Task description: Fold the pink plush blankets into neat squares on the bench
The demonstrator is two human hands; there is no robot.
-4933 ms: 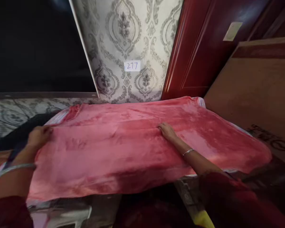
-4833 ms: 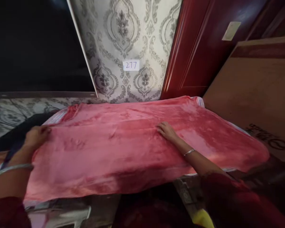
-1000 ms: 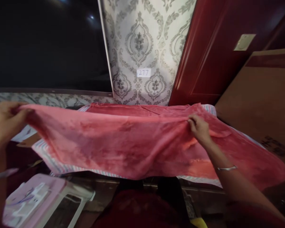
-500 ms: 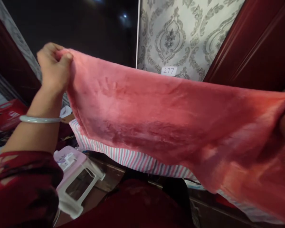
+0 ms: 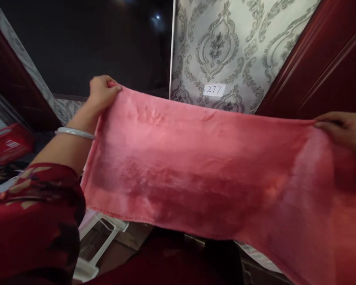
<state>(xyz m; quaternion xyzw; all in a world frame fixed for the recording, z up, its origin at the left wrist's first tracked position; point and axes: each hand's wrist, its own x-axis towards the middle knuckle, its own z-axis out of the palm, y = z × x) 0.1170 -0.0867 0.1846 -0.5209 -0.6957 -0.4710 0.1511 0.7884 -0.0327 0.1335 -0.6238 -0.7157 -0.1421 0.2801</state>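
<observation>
A pink, plush-looking blanket [image 5: 195, 158] is stretched between my two hands, its folded upper edge running nearly straight across. My left hand [image 5: 103, 94], with a pale bangle on the wrist, pinches the upper left corner. At the right, my right hand [image 5: 345, 128] grips the same top edge between thumb and fingers. The cloth hangs down in front of me and trails off past the lower right. Below it shows a bit of striped fabric [image 5: 259, 257], mostly covered by the blanket.
Under the blanket's left end stands a white stool [image 5: 106, 241], partly hidden. A dark screen [image 5: 106, 47] and patterned wallpaper [image 5: 190, 47] with a paper label [image 5: 214, 90] reading 277 are behind. A red bag or box [image 5: 10, 144] lies at far left.
My left hand has moved right and down, and my right hand has come further into view. The blanket's lower edge now hangs nearer me, covering most of the striped fabric and the stool top.
</observation>
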